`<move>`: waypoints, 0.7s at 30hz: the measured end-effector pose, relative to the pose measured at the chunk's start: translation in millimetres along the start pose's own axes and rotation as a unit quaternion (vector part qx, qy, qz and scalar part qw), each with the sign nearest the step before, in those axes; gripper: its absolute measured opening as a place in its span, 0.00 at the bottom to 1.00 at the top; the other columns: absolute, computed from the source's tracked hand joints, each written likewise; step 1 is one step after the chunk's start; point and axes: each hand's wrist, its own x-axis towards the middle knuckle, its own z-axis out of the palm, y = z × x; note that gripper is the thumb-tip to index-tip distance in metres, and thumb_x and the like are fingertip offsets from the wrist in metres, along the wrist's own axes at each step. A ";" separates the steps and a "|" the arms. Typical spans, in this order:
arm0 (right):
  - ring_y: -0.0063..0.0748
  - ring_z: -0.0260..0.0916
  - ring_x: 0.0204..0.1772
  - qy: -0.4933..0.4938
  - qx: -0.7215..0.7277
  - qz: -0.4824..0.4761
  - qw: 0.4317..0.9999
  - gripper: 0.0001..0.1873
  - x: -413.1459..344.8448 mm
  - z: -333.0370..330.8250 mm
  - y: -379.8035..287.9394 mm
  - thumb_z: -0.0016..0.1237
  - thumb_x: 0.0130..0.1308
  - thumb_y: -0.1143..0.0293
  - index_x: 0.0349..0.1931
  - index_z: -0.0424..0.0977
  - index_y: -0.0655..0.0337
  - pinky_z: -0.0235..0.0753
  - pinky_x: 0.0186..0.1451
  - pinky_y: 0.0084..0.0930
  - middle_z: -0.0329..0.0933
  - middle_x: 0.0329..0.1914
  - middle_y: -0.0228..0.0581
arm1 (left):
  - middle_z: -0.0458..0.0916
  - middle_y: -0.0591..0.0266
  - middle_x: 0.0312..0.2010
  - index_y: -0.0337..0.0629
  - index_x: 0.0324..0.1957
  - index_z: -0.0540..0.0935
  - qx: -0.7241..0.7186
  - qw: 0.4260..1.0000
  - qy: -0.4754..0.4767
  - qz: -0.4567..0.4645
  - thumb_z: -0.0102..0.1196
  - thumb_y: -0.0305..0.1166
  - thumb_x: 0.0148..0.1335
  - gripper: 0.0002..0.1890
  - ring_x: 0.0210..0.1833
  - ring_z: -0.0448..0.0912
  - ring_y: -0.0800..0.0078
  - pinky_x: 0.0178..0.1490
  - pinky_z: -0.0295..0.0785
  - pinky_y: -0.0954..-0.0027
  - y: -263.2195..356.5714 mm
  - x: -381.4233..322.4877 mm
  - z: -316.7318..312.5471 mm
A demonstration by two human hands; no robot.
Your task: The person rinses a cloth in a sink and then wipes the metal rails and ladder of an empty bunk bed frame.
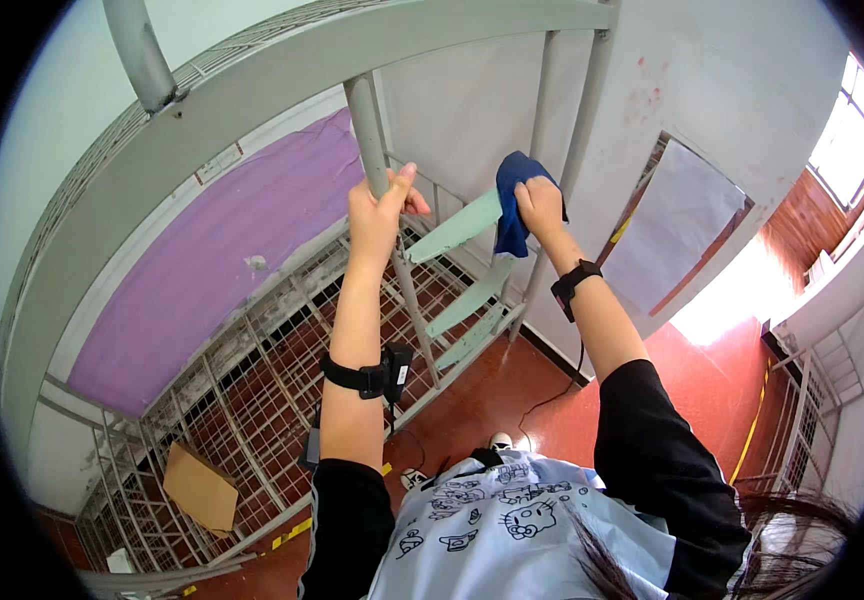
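My left hand (381, 210) grips the near upright post (366, 127) of a metal bunk-bed ladder, thumb up. A dark blue cloth (513, 196) is bunched in my right hand (540, 202), against the right end of the top pale green ladder step (458, 223), next to the far post. Two more pale green steps, a middle step (471, 298) and a lower step (471, 337), sit beneath. Above the ladder runs the grey-green side rail (289, 56) of the upper bunk.
Below left lies the lower bunk's wire mesh base (252, 375), bearing a cardboard piece (201, 489). Purple fabric (229, 262) covers the wall behind. A papered board (676, 225) is set in the right wall. A black cable (552, 397) trails over the red floor (469, 412).
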 end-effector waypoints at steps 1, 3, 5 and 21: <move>0.51 0.68 0.32 -0.035 -0.004 -0.005 0.999 0.13 -1.7 -0.4 -1.1 0.41 0.57 0.65 0.20 0.68 0.67 0.66 0.35 0.41 0.70 0.23 0.50 | 0.76 0.60 0.15 0.41 0.18 0.72 0.002 1.000 0.005 -0.002 0.52 0.39 0.60 0.17 0.20 0.69 0.80 0.28 0.64 0.77 -0.3 -0.4 -1.8; 0.51 0.68 0.36 -0.070 -0.009 -0.008 0.997 0.12 -9.3 -0.3 2.9 0.40 0.58 0.66 0.25 0.70 0.67 0.67 0.38 0.41 0.71 0.27 0.51 | 0.77 0.60 0.16 0.41 0.19 0.73 0.008 1.000 -0.007 0.003 0.52 0.40 0.60 0.17 0.20 0.70 0.80 0.28 0.65 0.77 -3.7 2.0 -0.3; 0.55 0.66 0.46 0.041 0.089 0.049 0.994 0.14 -23.1 0.7 0.9 0.36 0.60 0.68 0.40 0.70 0.67 0.66 0.47 0.42 0.71 0.40 0.56 | 0.77 0.60 0.15 0.40 0.19 0.73 0.006 1.000 -0.003 0.000 0.52 0.40 0.60 0.17 0.20 0.71 0.80 0.28 0.66 0.77 -3.3 1.9 1.2; 0.50 0.42 0.72 -0.118 0.151 0.091 0.977 0.24 -157.0 13.3 37.1 0.23 0.67 0.68 0.62 0.55 0.70 0.41 0.72 0.34 0.49 0.68 0.54 | 0.77 0.60 0.14 0.42 0.17 0.72 0.017 0.999 0.044 0.002 0.53 0.40 0.60 0.18 0.19 0.70 0.81 0.27 0.64 0.79 -8.0 3.1 2.3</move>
